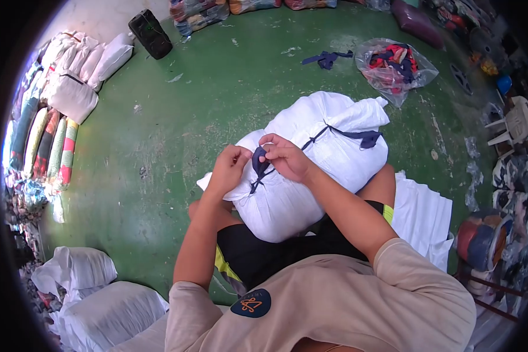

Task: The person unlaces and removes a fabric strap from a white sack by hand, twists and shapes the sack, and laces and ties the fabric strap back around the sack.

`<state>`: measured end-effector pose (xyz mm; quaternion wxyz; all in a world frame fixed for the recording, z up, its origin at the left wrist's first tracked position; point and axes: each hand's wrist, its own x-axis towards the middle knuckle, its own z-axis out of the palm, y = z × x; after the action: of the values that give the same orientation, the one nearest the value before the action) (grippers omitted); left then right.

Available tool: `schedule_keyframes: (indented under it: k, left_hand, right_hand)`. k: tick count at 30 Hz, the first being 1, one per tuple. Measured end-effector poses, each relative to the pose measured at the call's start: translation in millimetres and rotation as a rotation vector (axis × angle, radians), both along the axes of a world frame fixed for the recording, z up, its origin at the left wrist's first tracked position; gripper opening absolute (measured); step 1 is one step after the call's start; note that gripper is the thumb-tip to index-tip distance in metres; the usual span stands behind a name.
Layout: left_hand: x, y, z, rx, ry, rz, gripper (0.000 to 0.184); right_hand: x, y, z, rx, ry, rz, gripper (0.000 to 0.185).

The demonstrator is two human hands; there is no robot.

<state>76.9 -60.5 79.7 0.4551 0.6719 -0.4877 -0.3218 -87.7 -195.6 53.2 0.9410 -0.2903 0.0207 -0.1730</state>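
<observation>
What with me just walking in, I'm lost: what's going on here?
A person has a bulging white sack in front of them. The right hand pinches a dark cloth strip near the sack's left end; the left hand is right beside it, contact hard to tell. More dark cloth is knotted across the sack's right part, its tail lying loose.

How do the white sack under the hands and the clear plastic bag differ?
The white sack is opaque; the clear plastic bag shows fabric scraps. The white sack has navy fabric strips tied across it; the clear plastic bag shows no tie. The white sack looks larger than the clear plastic bag. Both look filled.
</observation>
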Motion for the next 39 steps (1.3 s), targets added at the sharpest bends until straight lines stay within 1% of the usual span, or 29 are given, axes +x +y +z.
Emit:
schedule_keyframes:
  k: [1,2,6,7,11,12,16,18,19,22,23,24,26,28,29,30,31,32,36,37,39]
  left_hand:
    - [0.6,1.0,-7.2,-0.068,-0.013,0.055,0.004]
    - [-4.0,3.0,-4.0,-0.061,-0.017,0.052,0.004]
    - [-25.9,11.6,7.9,-0.016,0.453,0.052,0.009]
    - [-23.7,13.3,8.4,-0.017,0.448,0.057,0.009]
    - [-10.5,19.9,3.5,0.245,0.151,-0.015,0.010]
    - [-13.0,20.6,2.0,0.245,0.153,-0.016,0.010]
    - [-20.2,22.0,-3.1,-0.155,0.820,0.337,0.012]
    - [-3.0,30.2,-7.5,-0.321,0.977,0.319,0.017]
    - [0.1,32.6,-0.9,-0.321,0.983,0.317,0.017]
    - [9.6,43.2,24.6,-0.252,0.412,0.322,0.014]
    - [11.9,48.2,36.8,-0.224,0.222,0.323,0.013]
    - [15.0,53.8,54.1,-0.223,0.225,0.326,0.013]
    - [20.3,68.9,88.2,-0.108,-0.394,0.275,0.014]
    - [26.0,78.6,104.4,-0.085,-0.276,0.291,0.018]
    - [28.0,81.0,120.7,-0.083,-0.266,0.295,0.018]
    - [30.3,83.9,140.1,0.100,-0.472,0.234,0.021]
    - [34.0,87.9,147.7,0.288,-0.675,0.167,0.024]
    - [41.7,94.9,142.2,0.296,-0.664,0.175,0.024]
    - [86.7,122.1,106.1,0.086,-0.701,0.164,0.034]
    - [87.2,125.1,97.2,0.089,-0.697,0.163,0.034]
    - [82.4,131.9,77.9,0.059,-0.629,0.235,0.038]
  right_hand:
    - [-0.1,0.6,-1.4,0.018,-0.027,-0.019,0.039]
    - [-0.6,2.2,-1.3,0.024,-0.031,-0.022,0.039]
    - [2.2,6.5,1.9,-0.151,0.100,-0.091,0.039]
    - [3.5,7.2,1.6,-0.151,0.094,-0.087,0.039]
    - [4.4,11.2,-2.8,-0.363,0.137,-0.134,0.040]
    - [2.4,12.2,-1.5,-0.364,0.139,-0.134,0.040]
    - [1.3,13.8,5.3,-0.381,0.140,-0.136,0.033]
    - [1.4,15.9,9.6,-0.410,0.185,-0.147,0.032]
    - [0.9,16.2,11.7,-0.442,0.232,-0.151,0.032]
    - [-3.7,14.0,18.5,-0.511,0.336,-0.153,0.032]
    - [-6.4,14.9,22.0,-0.864,0.382,-0.246,0.030]
    - [-7.6,15.5,25.3,-1.217,0.416,-0.339,0.027]
    - [-9.9,17.8,27.2,-1.922,0.457,-0.517,0.023]
    - [-14.4,13.5,18.1,-1.895,0.463,-0.533,0.019]
    - [-17.5,8.6,12.4,-1.873,0.465,-0.556,0.017]
    - [-19.9,4.6,6.9,-1.851,0.464,-0.577,0.014]
    - [-21.4,3.5,3.7,-1.828,0.461,-0.595,0.012]
    - [-22.1,5.2,3.1,-1.830,0.457,-0.577,0.012]
    - [-17.2,11.2,8.1,-1.813,0.549,-0.628,0.009]
    - [-15.9,13.7,8.0,-1.813,0.553,-0.623,0.009]
    - [-12.8,14.4,8.3,-1.823,0.546,-0.634,0.009]
